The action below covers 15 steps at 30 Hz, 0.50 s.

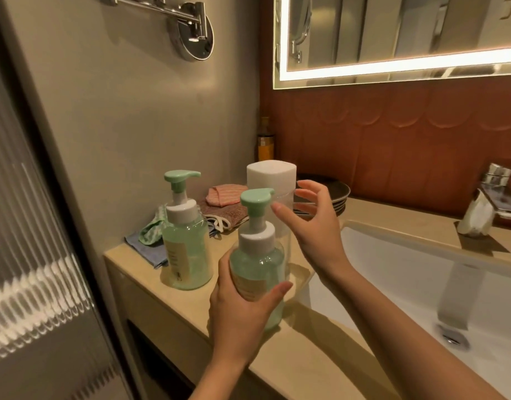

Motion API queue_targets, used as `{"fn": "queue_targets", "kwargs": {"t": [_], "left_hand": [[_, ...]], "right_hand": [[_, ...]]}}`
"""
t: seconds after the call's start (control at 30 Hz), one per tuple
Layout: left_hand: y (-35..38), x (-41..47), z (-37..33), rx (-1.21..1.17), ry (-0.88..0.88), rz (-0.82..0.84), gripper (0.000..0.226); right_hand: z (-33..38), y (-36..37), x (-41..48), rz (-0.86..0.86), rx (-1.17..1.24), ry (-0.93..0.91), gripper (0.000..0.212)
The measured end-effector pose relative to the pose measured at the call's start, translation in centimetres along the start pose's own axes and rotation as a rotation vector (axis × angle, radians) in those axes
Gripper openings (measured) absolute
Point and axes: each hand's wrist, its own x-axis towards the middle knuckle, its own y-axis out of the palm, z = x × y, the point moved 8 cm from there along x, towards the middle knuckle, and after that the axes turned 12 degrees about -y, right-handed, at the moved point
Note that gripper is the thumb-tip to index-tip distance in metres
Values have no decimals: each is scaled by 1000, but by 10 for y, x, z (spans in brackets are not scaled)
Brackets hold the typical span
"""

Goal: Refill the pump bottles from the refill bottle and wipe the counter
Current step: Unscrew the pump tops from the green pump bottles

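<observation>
My left hand [240, 310] grips a clear pump bottle [258, 261] with pale green liquid and a green pump head, held just above the beige counter [150, 287]. My right hand [312, 223] hovers open beside its pump head, fingers spread, touching nothing that I can see. A second matching pump bottle [186, 243] stands upright on the counter to the left. Behind the held bottle stands a tall clear bottle with a white square cap [271, 179], partly hidden.
Folded cloths [219, 203] lie against the wall at the back left of the counter. Dark stacked plates [336, 194] sit behind my right hand. A white sink [421, 284] with a chrome tap [485, 197] is to the right. A yellow bottle [266, 142] stands in the corner.
</observation>
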Motion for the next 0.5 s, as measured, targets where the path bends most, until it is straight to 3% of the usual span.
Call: {"fn": "queue_targets", "kwargs": {"t": [0.2,0.5], "left_hand": [[-1,-1,-1,15,9,-14,83],[-1,-2,-1,51,14,-27,85]], "right_hand": [[-2,10,1,106,-28,-81,65],[-7,15,1,75,-121,-151,67]]}}
